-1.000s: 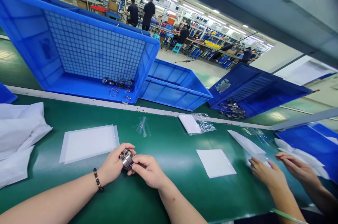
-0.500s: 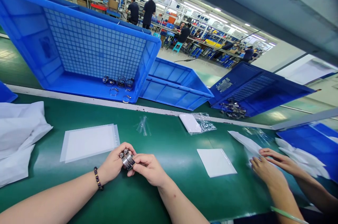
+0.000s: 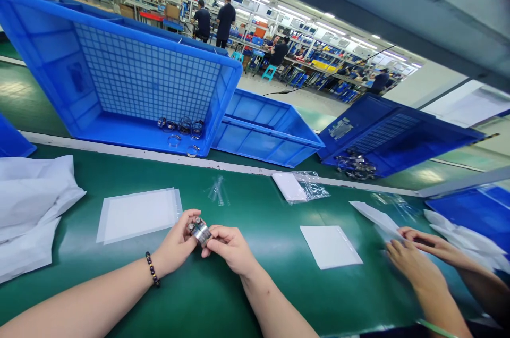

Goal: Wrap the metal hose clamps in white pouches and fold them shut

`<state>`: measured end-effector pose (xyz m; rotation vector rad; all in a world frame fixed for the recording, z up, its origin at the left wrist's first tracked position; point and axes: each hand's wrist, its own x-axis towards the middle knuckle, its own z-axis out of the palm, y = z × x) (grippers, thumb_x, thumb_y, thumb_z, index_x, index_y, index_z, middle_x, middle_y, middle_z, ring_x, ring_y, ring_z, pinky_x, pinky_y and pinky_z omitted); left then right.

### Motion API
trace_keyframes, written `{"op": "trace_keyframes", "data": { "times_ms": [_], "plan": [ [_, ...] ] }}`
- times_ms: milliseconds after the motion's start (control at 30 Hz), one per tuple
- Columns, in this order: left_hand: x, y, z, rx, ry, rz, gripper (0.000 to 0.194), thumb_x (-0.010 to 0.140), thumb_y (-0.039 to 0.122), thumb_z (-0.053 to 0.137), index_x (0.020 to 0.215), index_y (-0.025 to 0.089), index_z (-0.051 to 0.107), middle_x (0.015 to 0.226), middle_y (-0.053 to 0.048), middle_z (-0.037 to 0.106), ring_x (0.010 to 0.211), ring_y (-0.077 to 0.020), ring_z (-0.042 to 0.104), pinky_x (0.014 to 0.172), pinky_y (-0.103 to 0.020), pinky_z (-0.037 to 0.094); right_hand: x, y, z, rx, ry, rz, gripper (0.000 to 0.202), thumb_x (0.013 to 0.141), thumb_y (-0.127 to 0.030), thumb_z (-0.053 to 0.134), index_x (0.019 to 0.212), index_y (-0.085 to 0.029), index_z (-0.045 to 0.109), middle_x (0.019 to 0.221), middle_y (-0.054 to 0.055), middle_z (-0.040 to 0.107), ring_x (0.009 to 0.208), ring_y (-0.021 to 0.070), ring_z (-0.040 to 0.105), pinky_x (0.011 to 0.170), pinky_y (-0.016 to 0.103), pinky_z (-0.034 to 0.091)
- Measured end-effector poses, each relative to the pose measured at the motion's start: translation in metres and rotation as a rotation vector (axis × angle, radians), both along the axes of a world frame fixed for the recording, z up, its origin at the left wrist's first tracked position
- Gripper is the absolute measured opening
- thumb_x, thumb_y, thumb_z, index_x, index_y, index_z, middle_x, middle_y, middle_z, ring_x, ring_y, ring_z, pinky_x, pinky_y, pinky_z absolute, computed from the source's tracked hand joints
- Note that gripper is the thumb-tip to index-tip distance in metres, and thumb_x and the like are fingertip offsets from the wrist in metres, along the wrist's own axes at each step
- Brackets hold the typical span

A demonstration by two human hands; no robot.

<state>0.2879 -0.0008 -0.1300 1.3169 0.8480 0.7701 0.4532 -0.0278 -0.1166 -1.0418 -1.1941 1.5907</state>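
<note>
Two metal hose clamps (image 3: 201, 233), side by side with their screw housings toward the left, are held just above the green work surface (image 3: 271, 285). My left hand (image 3: 179, 241) closes round their left side, wearing a dark beaded bracelet. From the right, my right hand (image 3: 231, 248) pinches the bands between thumb and fingers. Left of my hands lie flat white sheets in clear bags (image 3: 139, 216). Small clear plastic strips (image 3: 217, 191) rest beyond my hands.
A tilted blue crate (image 3: 147, 72) holds several hose clamps (image 3: 185, 126). Another blue bin (image 3: 271, 136) stands beside it. At right, a co-worker's hands (image 3: 422, 253) handle a white bag (image 3: 376, 217). A white packet (image 3: 330, 246) lies between us; white bags (image 3: 32, 210) lie far left.
The hose clamps have turned in my hands, so more of their bands shows, and sit slightly farther right. My left fingers have loosened a little. The view has shifted slightly.
</note>
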Motion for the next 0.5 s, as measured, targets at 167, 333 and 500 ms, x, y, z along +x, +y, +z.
{"op": "trace_keyframes", "data": {
  "times_ms": [167,333,500],
  "plan": [
    [-0.007,0.005,0.007,0.171,0.112,0.274,0.038,0.079,0.019,0.043,0.117,0.021,0.038,0.11,-0.008,0.052,0.097,-0.0171,0.054,0.075,-0.03,0.046,0.013,0.006,-0.003,0.029,0.031,-0.197,0.017,0.074,-0.031,0.066,0.07,-0.015,0.066,0.062,0.004,0.065,0.058,0.0133,0.06,0.063,0.027,0.049],
    [-0.043,0.036,0.048,0.328,0.591,0.282,0.026,0.088,0.038,0.036,0.092,0.019,0.053,0.083,-0.004,0.061,0.08,-0.0179,0.059,0.072,-0.029,0.044,0.017,0.006,-0.005,0.074,-0.071,-0.308,0.02,0.073,-0.035,0.067,0.069,-0.015,0.066,0.07,0.003,0.063,0.063,0.0144,0.062,0.064,0.028,0.051],
    [-0.066,0.054,0.046,0.398,1.221,0.051,0.023,0.082,0.034,0.042,0.074,0.017,0.056,0.075,-0.008,0.063,0.07,-0.0223,0.059,0.062,-0.03,0.039,0.013,0.003,-0.006,0.16,-0.154,-0.297,0.021,0.075,-0.036,0.064,0.068,-0.017,0.066,0.077,0.004,0.059,0.067,0.0148,0.062,0.064,0.027,0.051]
  ]
}}
